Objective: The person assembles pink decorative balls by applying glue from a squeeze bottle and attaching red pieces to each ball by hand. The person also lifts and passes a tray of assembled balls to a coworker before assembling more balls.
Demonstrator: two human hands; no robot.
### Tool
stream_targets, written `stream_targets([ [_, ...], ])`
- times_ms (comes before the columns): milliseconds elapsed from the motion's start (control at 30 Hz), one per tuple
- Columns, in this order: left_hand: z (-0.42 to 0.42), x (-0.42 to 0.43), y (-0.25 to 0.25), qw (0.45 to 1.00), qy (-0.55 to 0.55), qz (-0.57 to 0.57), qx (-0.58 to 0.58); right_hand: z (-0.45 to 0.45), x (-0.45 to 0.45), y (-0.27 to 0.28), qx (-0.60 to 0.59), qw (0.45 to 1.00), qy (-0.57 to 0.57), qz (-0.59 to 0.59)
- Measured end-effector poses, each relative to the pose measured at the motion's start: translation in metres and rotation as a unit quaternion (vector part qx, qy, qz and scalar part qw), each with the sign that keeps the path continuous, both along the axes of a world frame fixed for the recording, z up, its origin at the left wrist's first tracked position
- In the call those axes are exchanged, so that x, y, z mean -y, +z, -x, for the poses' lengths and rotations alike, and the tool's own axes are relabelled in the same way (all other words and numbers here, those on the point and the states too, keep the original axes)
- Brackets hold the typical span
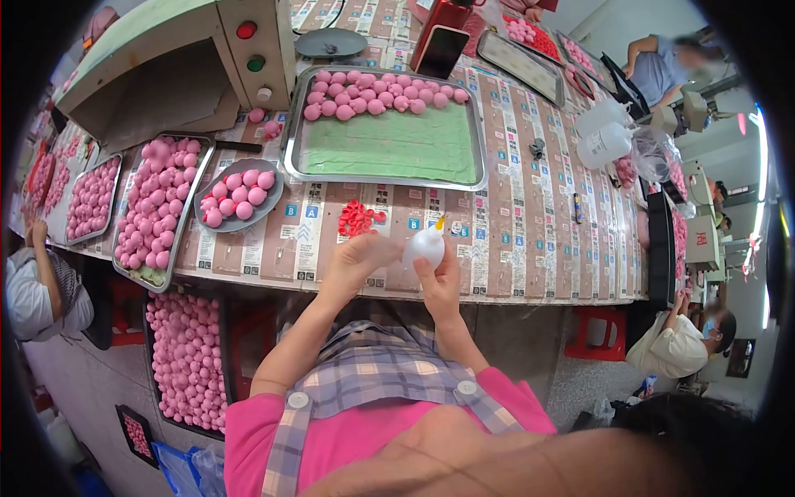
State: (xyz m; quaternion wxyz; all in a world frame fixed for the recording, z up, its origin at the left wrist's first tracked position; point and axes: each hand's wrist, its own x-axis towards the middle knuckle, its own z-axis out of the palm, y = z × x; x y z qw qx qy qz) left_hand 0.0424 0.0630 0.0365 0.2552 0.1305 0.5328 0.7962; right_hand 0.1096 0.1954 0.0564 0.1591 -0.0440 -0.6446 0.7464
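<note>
Starting left: passing a round grey plate (248,223) of pink balls (240,179) near the patterned table's front edge (530,287). Curling the left hand (354,262) loosely before small red pieces (356,218), blurring past telling any hold. Wrapping the fingers of the right hand (441,284) round a white, yellow-tipped squeeze bottle (422,247). Finding room rightward, towards a slim dark tube (577,208).

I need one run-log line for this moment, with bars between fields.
right hand: holds white bottle | left hand: near bottle, grip unclear | red pieces: heaped on table | pink balls: far side of tray
</note>
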Motion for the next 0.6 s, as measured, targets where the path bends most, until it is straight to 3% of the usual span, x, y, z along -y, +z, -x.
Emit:
stream_targets([
  [133,0.001,0.004,0.001,0.999,-0.023,0.003,0.036,0.0,0.0,0.003,-0.001,1.0,0.002,0.01],
  [233,0.001,0.007,0.003,0.983,-0.001,-0.075,0.168,0.002,-0.006,0.0,-0.018,0.997,-0.013,0.071],
  [367,0.004,0.014,0.002,0.953,-0.01,-0.171,0.251,-0.001,-0.022,-0.005,-0.045,0.99,-0.082,0.103],
  [600,0.003,0.016,-0.002,0.929,-0.012,-0.211,0.303,-0.001,-0.027,0.01,-0.126,0.975,-0.181,-0.009],
])
